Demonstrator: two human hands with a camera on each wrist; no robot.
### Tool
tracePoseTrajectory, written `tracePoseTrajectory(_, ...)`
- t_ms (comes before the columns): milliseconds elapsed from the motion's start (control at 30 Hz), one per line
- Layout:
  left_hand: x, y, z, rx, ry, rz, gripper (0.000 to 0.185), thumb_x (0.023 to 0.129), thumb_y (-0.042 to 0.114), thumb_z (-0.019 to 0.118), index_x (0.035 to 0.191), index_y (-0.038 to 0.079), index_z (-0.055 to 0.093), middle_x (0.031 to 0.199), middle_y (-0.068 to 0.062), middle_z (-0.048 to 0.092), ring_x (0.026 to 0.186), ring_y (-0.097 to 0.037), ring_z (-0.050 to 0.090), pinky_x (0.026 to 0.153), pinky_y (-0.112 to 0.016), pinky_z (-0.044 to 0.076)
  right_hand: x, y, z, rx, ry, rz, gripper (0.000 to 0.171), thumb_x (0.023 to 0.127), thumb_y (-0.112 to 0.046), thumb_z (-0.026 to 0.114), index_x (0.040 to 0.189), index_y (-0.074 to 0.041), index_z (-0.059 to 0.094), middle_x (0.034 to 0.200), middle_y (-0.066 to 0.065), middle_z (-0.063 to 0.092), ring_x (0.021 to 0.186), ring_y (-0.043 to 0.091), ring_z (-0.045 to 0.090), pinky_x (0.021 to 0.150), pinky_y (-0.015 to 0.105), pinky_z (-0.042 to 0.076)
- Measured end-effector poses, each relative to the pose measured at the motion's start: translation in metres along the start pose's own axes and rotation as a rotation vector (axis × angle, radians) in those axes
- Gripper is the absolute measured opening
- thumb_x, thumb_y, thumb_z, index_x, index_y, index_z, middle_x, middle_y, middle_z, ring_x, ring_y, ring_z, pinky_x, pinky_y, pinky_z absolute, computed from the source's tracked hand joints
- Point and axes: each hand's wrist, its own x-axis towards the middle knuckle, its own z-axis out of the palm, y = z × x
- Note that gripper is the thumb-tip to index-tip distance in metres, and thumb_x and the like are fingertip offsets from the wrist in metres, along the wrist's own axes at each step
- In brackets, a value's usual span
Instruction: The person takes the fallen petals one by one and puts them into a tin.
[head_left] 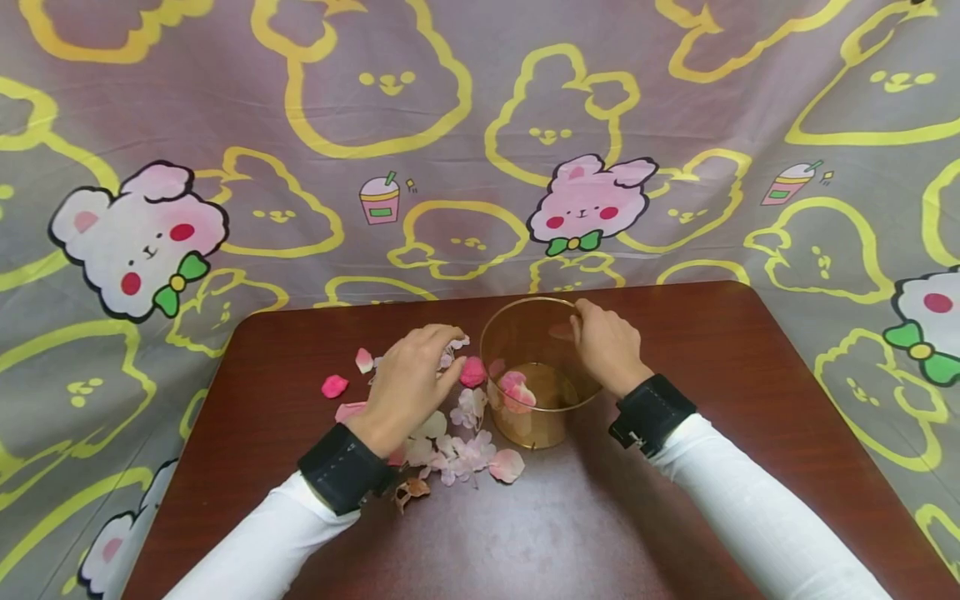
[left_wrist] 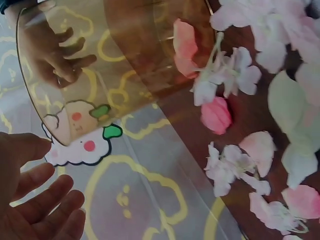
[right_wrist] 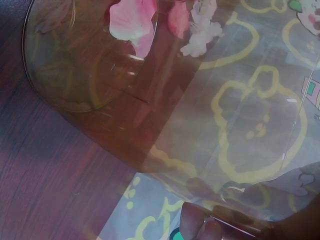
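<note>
A clear amber round container (head_left: 536, 375) stands on the dark wooden table (head_left: 675, 508), with a pink petal (head_left: 516, 390) lying inside. My right hand (head_left: 592, 333) grips its far right rim; a fingertip (right_wrist: 205, 227) shows on the rim in the right wrist view. My left hand (head_left: 442, 358) reaches over scattered pink and white petals (head_left: 457, 442) left of the container, fingertips at the petals beside a deep pink petal (head_left: 472, 371). In the left wrist view this hand (left_wrist: 45, 205) has its fingers spread and relaxed with nothing in the palm, and the container wall (left_wrist: 125, 65) stands close by.
Loose pink petals (head_left: 333, 386) lie further left, and a dried brown one (head_left: 411, 492) sits near my left wrist. A cartoon-print cloth (head_left: 480, 125) hangs behind and drapes around the table's edges.
</note>
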Motion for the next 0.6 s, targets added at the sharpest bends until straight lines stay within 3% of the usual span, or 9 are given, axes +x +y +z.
tracePoseTrajectory(333, -0.015, -0.026, 0.008, 0.012, -0.054, -0.073, 0.034, 0.088, 0.020, 0.077, 0.118, 0.007, 0.069, 0.118, -0.014, 0.072, 0.109, -0.032, 0.068, 0.089, -0.047, 0.058, 0.000, 0.001, 0.001, -0.006, 0.002, -0.001, 0.019, 0.105, -0.021, 0.050, 0.096, -0.008, 0.060, 0.070, 0.008, 0.056, 0.064, 0.027, 0.057, 0.053, 0.035, 0.035)
tracePoseTrajectory(600, -0.029, -0.062, 0.017, 0.038, -0.073, -0.159, 0.033, 0.087, 0.016, 0.077, 0.117, 0.007, 0.068, 0.112, -0.015, 0.073, 0.095, -0.032, 0.070, 0.071, -0.048, 0.058, 0.000, 0.000, 0.000, -0.014, 0.002, -0.005, 0.018, 0.105, -0.022, 0.052, 0.104, -0.008, 0.062, 0.072, 0.008, 0.058, 0.067, 0.028, 0.060, 0.054, 0.037, 0.038)
